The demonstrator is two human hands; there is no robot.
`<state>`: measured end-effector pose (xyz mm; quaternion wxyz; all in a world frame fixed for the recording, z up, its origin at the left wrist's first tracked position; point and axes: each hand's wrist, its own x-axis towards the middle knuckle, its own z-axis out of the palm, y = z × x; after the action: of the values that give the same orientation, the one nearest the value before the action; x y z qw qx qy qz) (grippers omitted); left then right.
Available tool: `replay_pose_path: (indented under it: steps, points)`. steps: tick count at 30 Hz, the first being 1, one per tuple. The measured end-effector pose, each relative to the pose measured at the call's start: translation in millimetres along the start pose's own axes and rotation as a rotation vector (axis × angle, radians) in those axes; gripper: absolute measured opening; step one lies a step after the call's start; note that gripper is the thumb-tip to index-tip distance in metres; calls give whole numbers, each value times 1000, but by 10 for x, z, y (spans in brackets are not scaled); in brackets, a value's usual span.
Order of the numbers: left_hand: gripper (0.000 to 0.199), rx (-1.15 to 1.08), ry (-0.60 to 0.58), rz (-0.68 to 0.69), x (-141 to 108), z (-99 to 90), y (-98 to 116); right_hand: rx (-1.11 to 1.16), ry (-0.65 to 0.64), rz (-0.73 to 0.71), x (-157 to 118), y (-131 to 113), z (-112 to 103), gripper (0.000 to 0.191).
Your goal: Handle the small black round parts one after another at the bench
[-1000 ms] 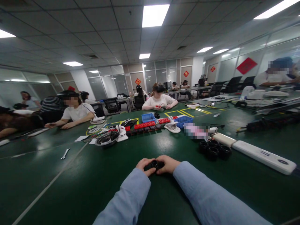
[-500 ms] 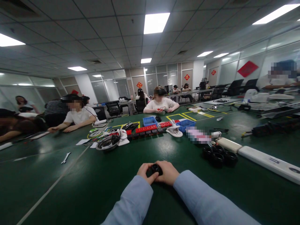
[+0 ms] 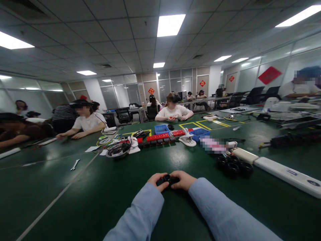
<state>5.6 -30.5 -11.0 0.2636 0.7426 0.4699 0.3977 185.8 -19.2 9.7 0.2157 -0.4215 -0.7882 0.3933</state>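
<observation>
Black small part (image 3: 168,179), half hidden, sits pinched between left hand (image 3: 157,180) and right hand (image 3: 184,180), each grip closed.

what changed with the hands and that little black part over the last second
Very little. Both hands, left hand and right hand, keep hold of the small black part just above the green table; the fingers shifted slightly around it, with nothing let go. The cluster of black rings to the right and the white wrench stayed put.
</observation>
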Motion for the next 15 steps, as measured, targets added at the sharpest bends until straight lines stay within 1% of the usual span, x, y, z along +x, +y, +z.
replay_pose_path:
  steps: [3, 5, 9, 11, 13, 15]
  points:
    - [33, -20, -31, 20, 3, 6, -23, -23, 38, 39, -5, 5, 13, 29]
    - [33, -14, -18, 15, 5, 25, -23, -71, 85, 69, 2, -3, 45, 28]
    - [32, 25, 89, -72, 12, 92, -13, -264, 253, 142, 32, -57, 170, 33]
    - [30, 38, 148, -110, 20, 122, -20, -370, 318, 170, 42, -101, 228, 31]
    - [29, 44, 175, -122, 29, 135, -36, -424, 346, 177, 41, -145, 251, 30]
    - [29, 41, 156, -104, 36, 127, -51, -406, 322, 146, 28, -173, 225, 36]
